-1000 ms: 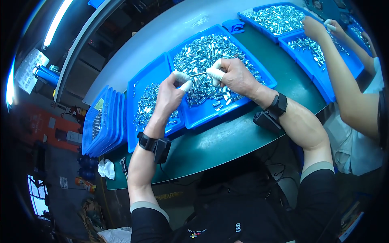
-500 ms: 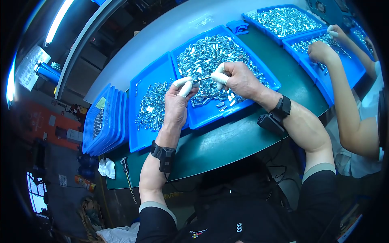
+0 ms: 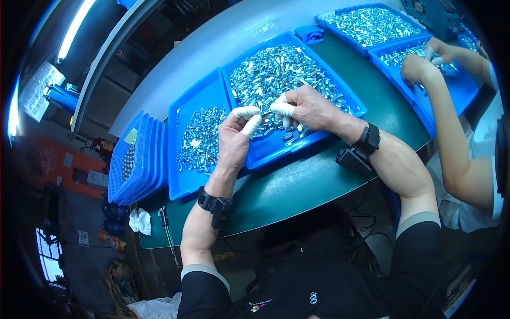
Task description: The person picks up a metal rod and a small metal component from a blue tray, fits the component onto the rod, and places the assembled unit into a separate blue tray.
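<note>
My left hand [image 3: 234, 139] and my right hand [image 3: 311, 109] meet over the front of a large blue tray [image 3: 313, 142] heaped with small shiny metal parts [image 3: 279, 66]. White finger covers sheathe the thumbs and fingertips of both. A small metal part [image 3: 264, 112] is pinched between the left thumb and forefinger, mostly hidden by them. The right thumb and fingers are closed in a pinch right beside it; what they grip is too small and covered to make out. On the left, a second blue tray [image 3: 183, 187] holds a smaller pile of similar metal parts [image 3: 202, 138].
Stacked blue baskets [image 3: 141, 165] stand at the left of the green table [image 3: 287, 191], near a white crumpled cloth [image 3: 139, 221] and a caliper [image 3: 166, 223]. A blue cloth [image 3: 309, 34] lies behind. A co-worker's hands [image 3: 422, 66] work over another blue tray [image 3: 462, 98] at right.
My hands have drawn closer together, the left shifting slightly right and the right slightly left. The thin rod that showed between them is now mostly covered by fingers.
</note>
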`<state>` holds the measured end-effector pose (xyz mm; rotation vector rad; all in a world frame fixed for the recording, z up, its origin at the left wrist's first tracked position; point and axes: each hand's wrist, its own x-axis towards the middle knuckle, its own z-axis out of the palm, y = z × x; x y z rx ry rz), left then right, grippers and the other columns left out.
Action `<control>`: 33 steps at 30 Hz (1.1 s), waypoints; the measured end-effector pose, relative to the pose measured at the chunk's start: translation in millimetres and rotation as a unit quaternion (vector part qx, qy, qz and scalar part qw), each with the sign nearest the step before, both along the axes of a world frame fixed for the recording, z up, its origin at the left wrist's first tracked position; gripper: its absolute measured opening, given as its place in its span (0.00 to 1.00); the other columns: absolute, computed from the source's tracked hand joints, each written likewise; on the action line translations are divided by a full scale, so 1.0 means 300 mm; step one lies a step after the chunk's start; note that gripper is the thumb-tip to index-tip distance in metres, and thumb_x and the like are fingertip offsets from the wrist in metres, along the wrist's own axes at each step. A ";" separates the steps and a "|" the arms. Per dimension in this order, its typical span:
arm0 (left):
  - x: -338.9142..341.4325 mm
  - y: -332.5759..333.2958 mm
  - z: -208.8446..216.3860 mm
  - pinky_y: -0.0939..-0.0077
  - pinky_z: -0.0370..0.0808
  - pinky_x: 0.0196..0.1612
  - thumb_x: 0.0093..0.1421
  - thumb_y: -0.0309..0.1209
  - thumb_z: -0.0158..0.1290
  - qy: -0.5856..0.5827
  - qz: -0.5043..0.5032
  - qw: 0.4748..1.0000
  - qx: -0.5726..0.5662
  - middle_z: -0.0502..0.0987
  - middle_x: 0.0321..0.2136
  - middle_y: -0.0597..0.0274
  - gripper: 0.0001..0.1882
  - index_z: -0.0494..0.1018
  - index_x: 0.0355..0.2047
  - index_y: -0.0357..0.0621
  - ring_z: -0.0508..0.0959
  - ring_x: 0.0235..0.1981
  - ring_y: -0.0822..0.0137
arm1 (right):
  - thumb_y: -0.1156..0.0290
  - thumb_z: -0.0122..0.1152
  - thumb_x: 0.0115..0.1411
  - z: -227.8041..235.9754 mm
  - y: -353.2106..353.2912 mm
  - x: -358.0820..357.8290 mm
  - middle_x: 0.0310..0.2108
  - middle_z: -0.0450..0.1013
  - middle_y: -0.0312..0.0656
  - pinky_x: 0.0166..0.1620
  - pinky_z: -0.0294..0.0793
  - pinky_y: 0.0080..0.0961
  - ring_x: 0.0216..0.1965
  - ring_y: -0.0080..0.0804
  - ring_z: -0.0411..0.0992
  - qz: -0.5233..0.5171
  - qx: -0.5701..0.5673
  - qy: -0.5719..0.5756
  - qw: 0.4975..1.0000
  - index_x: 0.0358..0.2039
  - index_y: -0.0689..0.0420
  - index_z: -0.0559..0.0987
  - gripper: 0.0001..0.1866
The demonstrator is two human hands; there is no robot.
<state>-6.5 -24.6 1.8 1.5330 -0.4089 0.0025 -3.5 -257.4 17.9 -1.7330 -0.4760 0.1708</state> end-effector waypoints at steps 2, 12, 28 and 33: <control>-0.005 0.023 0.021 0.76 0.77 0.48 0.64 0.23 0.60 -0.021 0.025 0.999 0.043 0.82 0.40 0.60 0.10 0.77 0.46 0.38 0.82 0.42 0.70 | 0.62 0.60 0.69 -0.005 0.000 0.004 0.23 0.78 0.36 0.27 0.72 0.19 0.23 0.18 0.73 -0.006 0.013 -0.005 1.000 0.32 0.62 0.83 0.16; 0.004 0.097 0.171 0.71 0.78 0.46 0.56 0.26 0.66 -0.277 0.079 0.861 0.420 0.82 0.38 0.57 0.15 0.81 0.44 0.41 0.82 0.40 0.65 | 0.60 0.60 0.69 -0.026 -0.012 0.039 0.21 0.77 0.38 0.25 0.71 0.21 0.21 0.18 0.73 -0.123 0.100 -0.058 0.986 0.29 0.62 0.83 0.18; 0.019 -0.107 0.183 0.53 0.75 0.40 0.55 0.34 0.64 -0.202 -0.235 0.750 0.584 0.77 0.34 0.48 0.17 0.74 0.40 0.38 0.78 0.38 0.43 | 0.62 0.61 0.68 -0.011 -0.009 0.029 0.22 0.76 0.34 0.25 0.70 0.16 0.21 0.16 0.71 -0.125 0.101 -0.056 0.985 0.30 0.62 0.83 0.16; 0.021 -0.114 0.162 0.52 0.76 0.41 0.57 0.30 0.60 -0.298 -0.226 0.713 0.593 0.77 0.35 0.49 0.13 0.74 0.40 0.39 0.79 0.39 0.43 | 0.61 0.61 0.68 -0.029 -0.011 0.037 0.23 0.76 0.35 0.25 0.70 0.16 0.22 0.16 0.72 -0.131 0.101 -0.054 0.985 0.30 0.62 0.83 0.16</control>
